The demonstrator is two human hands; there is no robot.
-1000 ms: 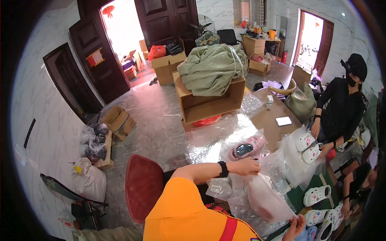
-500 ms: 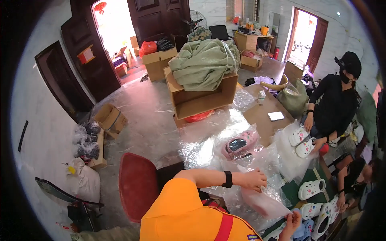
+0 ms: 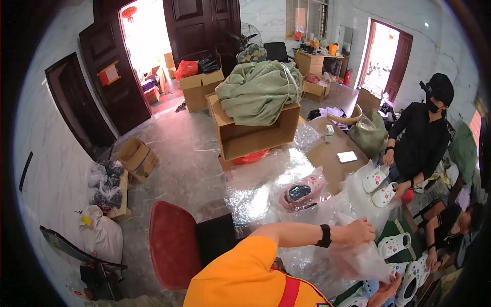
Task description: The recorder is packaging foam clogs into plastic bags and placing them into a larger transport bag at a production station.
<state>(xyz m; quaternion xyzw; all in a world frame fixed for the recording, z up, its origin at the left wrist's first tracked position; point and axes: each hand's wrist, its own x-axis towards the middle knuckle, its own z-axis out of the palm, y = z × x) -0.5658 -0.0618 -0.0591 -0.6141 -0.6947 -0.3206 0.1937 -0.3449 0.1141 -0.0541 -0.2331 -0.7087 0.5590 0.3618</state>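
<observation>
My left hand (image 3: 358, 231), with a black band at the wrist, is closed on the upper part of a clear plastic bag (image 3: 358, 260). Down at the right, my right hand (image 3: 387, 290) pinches the same bag near its lower edge, so the film hangs stretched between both hands. What the bag holds, if anything, cannot be made out. Beyond my left forearm lies a pink clog (image 3: 311, 185) wrapped in clear plastic. Beside my hands stand white clogs with colourful charms (image 3: 394, 245), and pale blue clogs (image 3: 371, 287) show partly behind my right hand.
Across the table, a person in black (image 3: 422, 135) holds white clogs (image 3: 382, 195) over plastic film. Another person (image 3: 447, 230) sits at the far right. A phone (image 3: 347, 156) lies on the brown tabletop. A cardboard box (image 3: 255, 140) bears a green sack. A red chair (image 3: 174, 243) stands left.
Both my hands have moved rightward with the plastic bag; my left arm reaches farther out. The view has shifted slightly. The person in black still holds the white clogs.
</observation>
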